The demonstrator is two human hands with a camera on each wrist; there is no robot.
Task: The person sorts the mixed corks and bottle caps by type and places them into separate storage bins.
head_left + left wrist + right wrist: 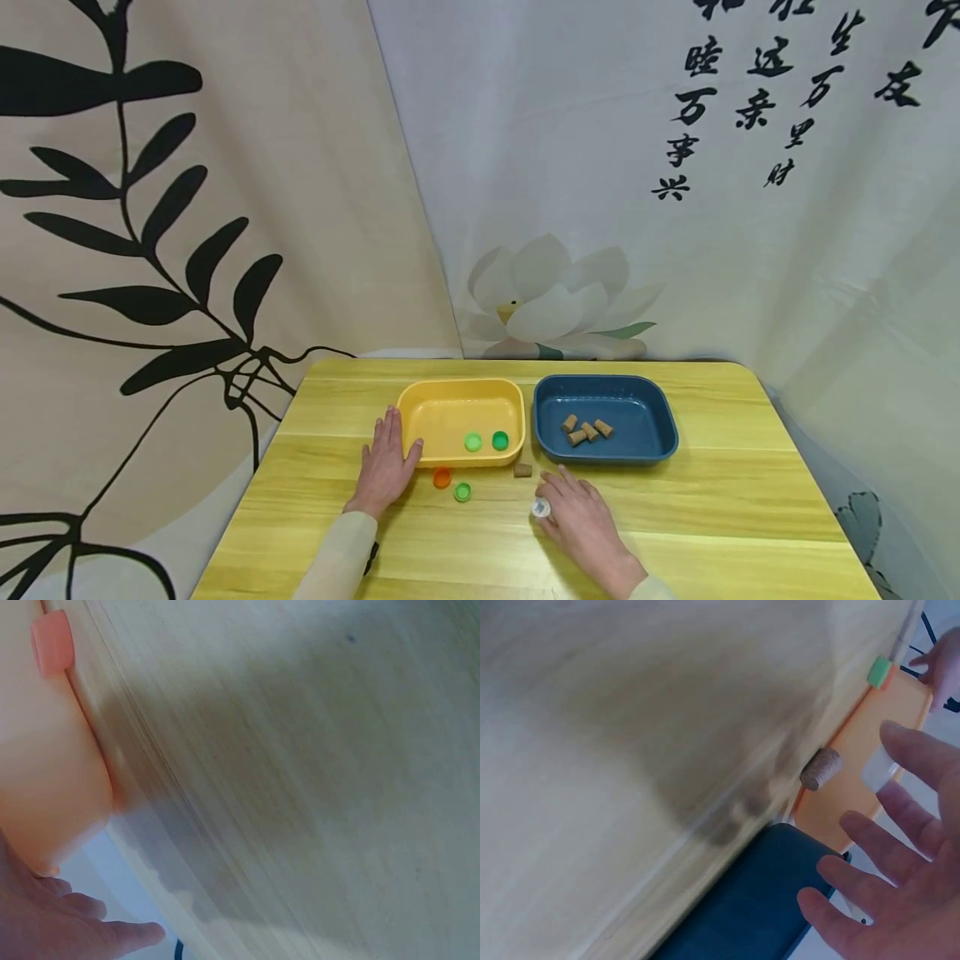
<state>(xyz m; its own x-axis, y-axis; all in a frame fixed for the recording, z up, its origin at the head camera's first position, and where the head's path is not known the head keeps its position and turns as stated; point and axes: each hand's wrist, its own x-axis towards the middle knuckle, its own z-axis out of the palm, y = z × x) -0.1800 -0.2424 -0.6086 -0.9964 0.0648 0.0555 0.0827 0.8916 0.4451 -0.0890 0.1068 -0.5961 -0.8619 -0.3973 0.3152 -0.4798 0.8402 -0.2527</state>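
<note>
My right hand (pixel 583 515) pinches a white bottle cap (pixel 540 507) between thumb and index finger, over the table in front of the blue tray. The other fingers are spread in the right wrist view, where the white cap (pixel 878 769) shows at the thumb tip. My left hand (pixel 386 468) rests with extended fingers along the left side of the yellow tray (pixel 442 408). Inside that tray lie a light green cap (pixel 472 442) and a darker green cap (pixel 500 440). Between the hands, a cork (pixel 522 471), an orange cap (pixel 442 477) and another green cap (pixel 462 492) lie on the table.
To the right of the yellow tray stands a blue tray (pixel 637 417) holding several corks (pixel 590 431). Both trays sit near the back edge of the wooden table (pixel 720 517). Behind it hangs a printed cloth (pixel 562 167).
</note>
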